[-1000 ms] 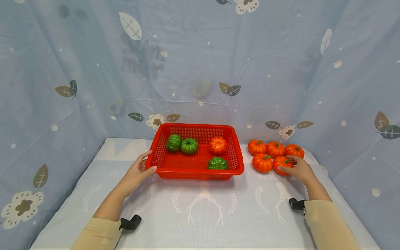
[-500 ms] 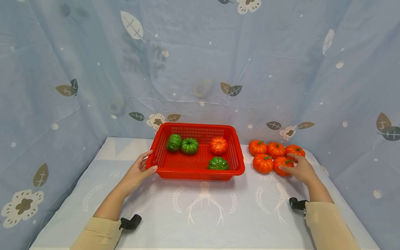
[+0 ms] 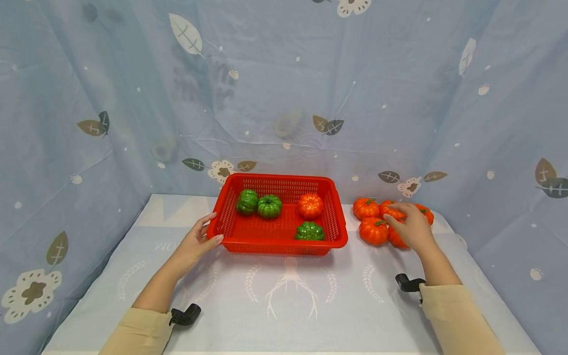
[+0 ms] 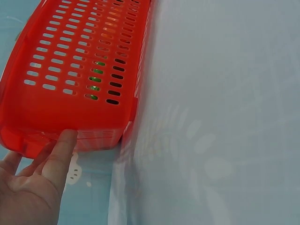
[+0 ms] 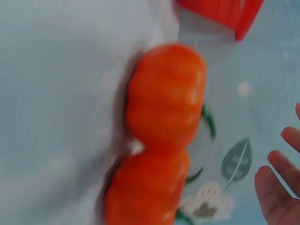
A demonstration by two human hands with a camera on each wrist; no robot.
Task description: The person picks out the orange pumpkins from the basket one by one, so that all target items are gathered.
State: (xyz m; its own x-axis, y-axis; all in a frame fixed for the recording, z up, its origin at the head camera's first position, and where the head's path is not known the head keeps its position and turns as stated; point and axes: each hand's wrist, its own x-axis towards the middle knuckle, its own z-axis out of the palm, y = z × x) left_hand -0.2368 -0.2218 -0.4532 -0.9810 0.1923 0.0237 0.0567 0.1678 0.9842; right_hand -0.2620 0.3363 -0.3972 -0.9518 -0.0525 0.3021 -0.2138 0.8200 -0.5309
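Observation:
A red perforated plastic basket [image 3: 262,242] holds several green pumpkins [image 3: 269,206] and one orange pumpkin [image 3: 310,205]. My left hand [image 3: 194,246] grips its left end, thumb at the near corner and fingers at the side. In the left wrist view, the thumb lies against the basket's [image 4: 65,110] rim and the other fingers reach under it. My right hand [image 3: 413,228] hovers over a group of orange pumpkins [image 3: 373,231], covering parts of some. In the right wrist view its fingers [image 5: 281,171] are spread, holding nothing, beside two blurred orange pumpkins [image 5: 166,96].
The table [image 3: 288,325] has a pale patterned cloth. A blue printed curtain [image 3: 275,88] rises directly behind the basket and the pumpkin group, and stands on both sides. Black wrist devices [image 3: 186,315] project from both sleeves.
My right hand has lifted from the front right orange pumpkin and shifted up and left over the group. My left hand and the basket stay put.

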